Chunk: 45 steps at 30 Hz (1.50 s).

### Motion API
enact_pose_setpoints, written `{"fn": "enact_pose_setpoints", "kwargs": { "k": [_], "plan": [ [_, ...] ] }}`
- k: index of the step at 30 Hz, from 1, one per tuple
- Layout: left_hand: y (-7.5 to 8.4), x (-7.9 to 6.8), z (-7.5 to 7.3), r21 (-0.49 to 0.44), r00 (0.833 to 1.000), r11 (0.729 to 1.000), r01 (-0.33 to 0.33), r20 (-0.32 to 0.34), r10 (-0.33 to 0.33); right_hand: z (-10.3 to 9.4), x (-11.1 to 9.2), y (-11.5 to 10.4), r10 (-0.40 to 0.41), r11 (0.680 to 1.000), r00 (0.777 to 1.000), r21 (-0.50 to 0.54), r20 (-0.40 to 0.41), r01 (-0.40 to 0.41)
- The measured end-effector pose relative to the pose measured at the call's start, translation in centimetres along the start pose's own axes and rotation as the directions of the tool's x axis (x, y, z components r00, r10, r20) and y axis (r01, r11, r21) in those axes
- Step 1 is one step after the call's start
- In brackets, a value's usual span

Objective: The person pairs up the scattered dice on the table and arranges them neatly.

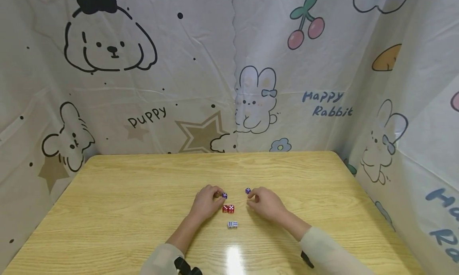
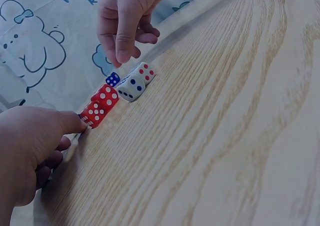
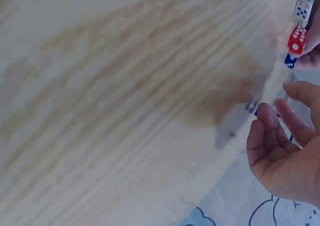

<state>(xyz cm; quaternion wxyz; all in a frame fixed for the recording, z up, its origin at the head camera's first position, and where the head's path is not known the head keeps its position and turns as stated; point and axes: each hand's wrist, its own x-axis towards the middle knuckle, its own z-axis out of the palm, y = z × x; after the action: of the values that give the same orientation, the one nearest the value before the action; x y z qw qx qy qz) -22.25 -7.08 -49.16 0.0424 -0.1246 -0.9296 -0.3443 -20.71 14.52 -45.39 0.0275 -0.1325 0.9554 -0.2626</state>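
My left hand (image 1: 206, 203) holds a blue die (image 1: 224, 195) at the tips of its thumb and index finger. Just right of it, a second blue die (image 1: 248, 191) lies on the table beside the fingertips of my right hand (image 1: 266, 203). Those right fingers are loosely bent with nothing between them; in the left wrist view they hang above this blue die (image 2: 113, 79). Two red dice (image 1: 228, 209) sit side by side nearer to me, close to the left fingers. Nearer still is a pair of white dice (image 1: 232, 224), also side by side.
The dice stand on a light wood-grain table (image 1: 136, 195). A printed cloth (image 1: 201, 67) with cartoon animals hangs behind the far edge and along both sides. Pale sleeves (image 1: 330, 251) cover my forearms, with black straps at the wrists.
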Motion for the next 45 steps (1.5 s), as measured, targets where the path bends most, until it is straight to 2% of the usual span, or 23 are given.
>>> {"fn": "enact_pose_setpoints", "kwargs": {
  "k": [14, 27, 34, 41, 45],
  "plan": [
    [0.0, -0.1, 0.0, -0.011, 1.0, 1.0, -0.009, -0.006, 0.009, -0.4, 0.9, 1.0, 0.069, 0.997, 0.996, -0.029, -0.06, -0.071],
    [-0.1, 0.0, 0.0, -0.007, 1.0, 1.0, -0.008, -0.008, 0.008, -0.1, 2.0, 1.1, 0.116, 0.992, 0.991, -0.036, -0.065, -0.119],
    [-0.3, -0.1, 0.2, -0.019, 1.0, 1.0, -0.01, -0.005, 0.01, 0.1, 2.2, 1.1, 0.113, 0.992, 0.991, -0.047, -0.074, -0.116],
    [-0.3, -0.3, -0.1, -0.033, 0.996, 0.997, -0.075, -0.049, 0.074, 0.3, 2.6, 0.8, 0.111, 0.99, 0.991, -0.074, -0.078, -0.117],
    [-0.2, -0.1, 0.0, -0.044, 0.999, 0.999, -0.029, -0.022, 0.028, 0.4, 2.9, 0.8, 0.121, 0.989, 0.99, -0.072, -0.077, -0.126]
  ]
}}
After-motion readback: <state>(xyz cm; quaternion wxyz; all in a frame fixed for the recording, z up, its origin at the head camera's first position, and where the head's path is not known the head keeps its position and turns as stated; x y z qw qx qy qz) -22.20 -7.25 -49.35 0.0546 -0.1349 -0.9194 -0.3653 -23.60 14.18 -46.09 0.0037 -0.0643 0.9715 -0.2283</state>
